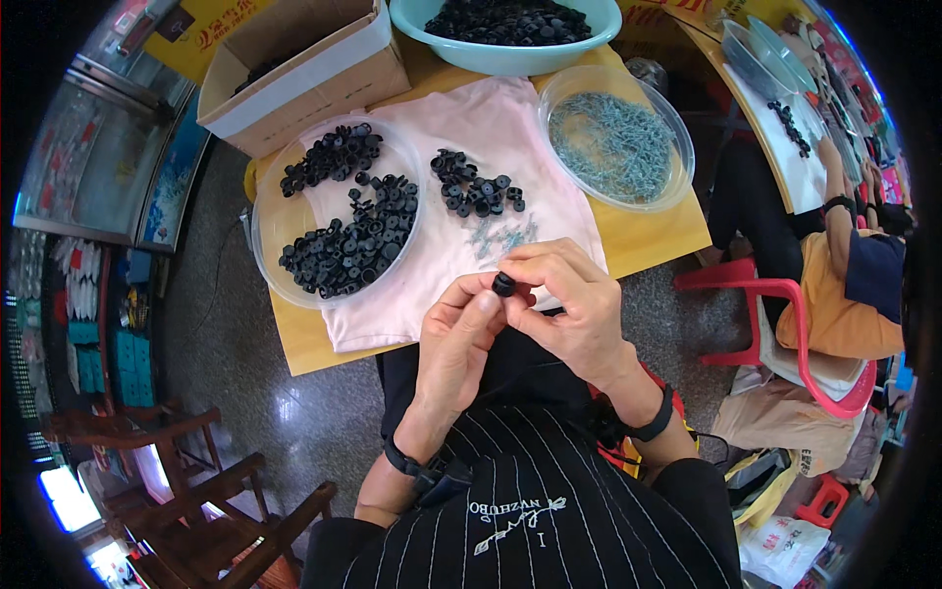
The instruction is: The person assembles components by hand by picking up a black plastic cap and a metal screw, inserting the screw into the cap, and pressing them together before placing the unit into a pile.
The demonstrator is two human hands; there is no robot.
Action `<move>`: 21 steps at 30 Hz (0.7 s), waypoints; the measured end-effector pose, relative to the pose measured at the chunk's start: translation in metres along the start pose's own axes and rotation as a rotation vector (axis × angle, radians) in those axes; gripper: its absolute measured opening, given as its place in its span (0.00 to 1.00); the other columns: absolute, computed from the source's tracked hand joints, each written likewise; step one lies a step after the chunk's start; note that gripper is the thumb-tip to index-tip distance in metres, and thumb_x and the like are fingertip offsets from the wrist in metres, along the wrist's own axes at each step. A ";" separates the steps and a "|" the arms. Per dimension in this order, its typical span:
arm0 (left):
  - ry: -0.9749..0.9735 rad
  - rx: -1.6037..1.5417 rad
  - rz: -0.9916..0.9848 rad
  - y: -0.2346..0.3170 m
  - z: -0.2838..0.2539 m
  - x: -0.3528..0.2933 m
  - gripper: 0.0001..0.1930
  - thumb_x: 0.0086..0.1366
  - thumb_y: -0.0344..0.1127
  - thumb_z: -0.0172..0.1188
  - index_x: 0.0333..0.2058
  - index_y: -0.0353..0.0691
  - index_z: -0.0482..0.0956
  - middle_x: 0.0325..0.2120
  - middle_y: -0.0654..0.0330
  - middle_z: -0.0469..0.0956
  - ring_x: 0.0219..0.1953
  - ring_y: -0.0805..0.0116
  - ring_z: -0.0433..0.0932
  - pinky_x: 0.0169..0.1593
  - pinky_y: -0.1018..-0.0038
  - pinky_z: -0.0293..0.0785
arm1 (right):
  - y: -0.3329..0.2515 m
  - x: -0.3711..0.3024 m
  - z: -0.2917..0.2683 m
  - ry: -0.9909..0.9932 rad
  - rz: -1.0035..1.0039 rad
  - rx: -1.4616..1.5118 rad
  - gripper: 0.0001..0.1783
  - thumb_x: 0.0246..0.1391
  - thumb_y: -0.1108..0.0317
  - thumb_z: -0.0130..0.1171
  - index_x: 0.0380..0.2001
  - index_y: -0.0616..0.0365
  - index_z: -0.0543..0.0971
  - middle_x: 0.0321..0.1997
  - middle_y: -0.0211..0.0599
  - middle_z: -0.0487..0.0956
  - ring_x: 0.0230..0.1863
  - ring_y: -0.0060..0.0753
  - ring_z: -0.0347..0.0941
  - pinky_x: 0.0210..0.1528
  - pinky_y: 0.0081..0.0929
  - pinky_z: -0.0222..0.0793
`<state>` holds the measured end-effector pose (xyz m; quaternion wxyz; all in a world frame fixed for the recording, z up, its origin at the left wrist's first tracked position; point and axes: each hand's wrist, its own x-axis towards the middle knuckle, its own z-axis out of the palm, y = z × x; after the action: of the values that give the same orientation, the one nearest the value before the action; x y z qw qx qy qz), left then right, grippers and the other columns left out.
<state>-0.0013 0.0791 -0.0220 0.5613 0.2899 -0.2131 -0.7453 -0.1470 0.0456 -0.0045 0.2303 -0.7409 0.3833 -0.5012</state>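
Between my two hands, just past the table's near edge, is a small round black plastic part. My left hand pinches it from the left with thumb and fingertips. From the right, the thumb and fingers of my right hand close on the same part. Beyond my hands, a small pile of similar black parts lies on a pink cloth. A few loose silvery screws lie between that pile and my fingers.
At left stands a clear round tray of black parts; at right, a clear tub of screws. A cardboard box and a light-blue basin sit at the back. Another person sits on a red chair at right; a wooden chair stands lower left.
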 end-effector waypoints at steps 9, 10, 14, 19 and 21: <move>0.009 0.004 -0.062 0.003 0.003 -0.002 0.16 0.71 0.42 0.45 0.42 0.33 0.74 0.40 0.53 0.78 0.43 0.66 0.77 0.51 0.69 0.72 | -0.001 0.000 -0.001 -0.012 -0.014 -0.021 0.16 0.37 0.81 0.65 0.35 0.60 0.79 0.38 0.38 0.80 0.34 0.30 0.76 0.32 0.22 0.73; 0.008 0.005 -0.061 0.003 0.003 -0.002 0.16 0.71 0.42 0.45 0.42 0.33 0.74 0.40 0.53 0.78 0.43 0.66 0.77 0.51 0.69 0.72 | -0.001 -0.001 -0.002 -0.011 -0.015 -0.021 0.16 0.37 0.81 0.65 0.35 0.60 0.79 0.38 0.38 0.80 0.34 0.30 0.76 0.32 0.22 0.73; -0.039 -0.026 -0.034 0.001 -0.001 -0.003 0.13 0.70 0.38 0.48 0.41 0.34 0.75 0.39 0.57 0.78 0.43 0.71 0.77 0.50 0.72 0.72 | -0.002 -0.001 -0.007 -0.041 0.104 0.148 0.15 0.40 0.79 0.65 0.36 0.60 0.79 0.38 0.39 0.79 0.38 0.33 0.76 0.35 0.24 0.74; -0.013 0.145 0.091 0.001 0.000 -0.006 0.08 0.66 0.30 0.55 0.41 0.33 0.75 0.37 0.60 0.78 0.41 0.75 0.76 0.49 0.77 0.72 | -0.006 -0.003 -0.010 -0.076 0.116 0.190 0.16 0.41 0.80 0.64 0.37 0.60 0.79 0.40 0.39 0.79 0.38 0.31 0.76 0.35 0.22 0.75; 0.066 0.320 0.153 0.004 0.002 -0.007 0.10 0.63 0.27 0.57 0.43 0.33 0.73 0.38 0.58 0.78 0.40 0.71 0.77 0.49 0.73 0.73 | -0.007 -0.005 -0.009 -0.073 0.143 0.195 0.16 0.41 0.80 0.64 0.38 0.60 0.78 0.40 0.38 0.79 0.38 0.30 0.75 0.34 0.21 0.75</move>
<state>0.0017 0.0852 -0.0171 0.5697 0.3828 -0.3321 -0.6470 -0.1542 0.0544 0.0019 0.3501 -0.7037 0.3759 -0.4909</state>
